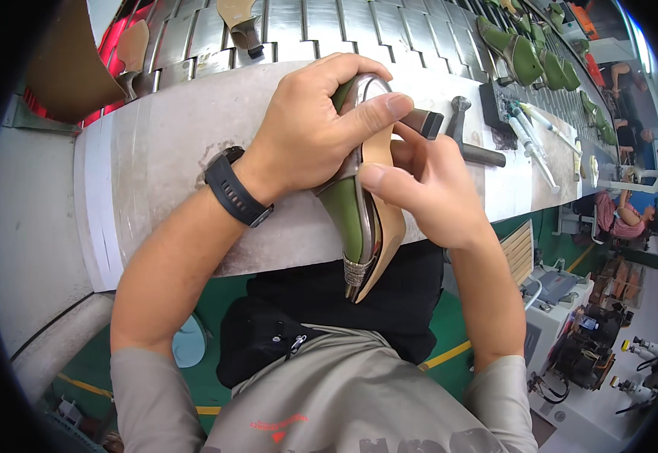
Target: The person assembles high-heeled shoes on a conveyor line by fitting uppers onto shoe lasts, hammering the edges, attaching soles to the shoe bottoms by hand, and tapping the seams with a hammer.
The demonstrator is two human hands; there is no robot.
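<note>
Both hands hold a high-heeled shoe on a green last (339, 219), tilted with its pointed toe toward me. It has a tan sole (389, 226), and a sparkly band (356, 270) crosses near its toe. My left hand (302, 124), with a black watch on the wrist, wraps round the back of the shoe, thumb lying across the sole by the dark heel (424, 123). My right hand (438, 192) grips the sole's edge at the waist, thumb pressed to the seam between sole and upper. Its other fingers are partly hidden behind the sole and heel.
On the pale worktable (170, 143), a hammer (480, 155) lies to the right, beside a black block (498, 117) and several syringe-like tubes (529, 143). Beyond runs a metal slat conveyor (306, 26) with tan heeled soles (236, 15) and green lasts (524, 60). Other people sit far right.
</note>
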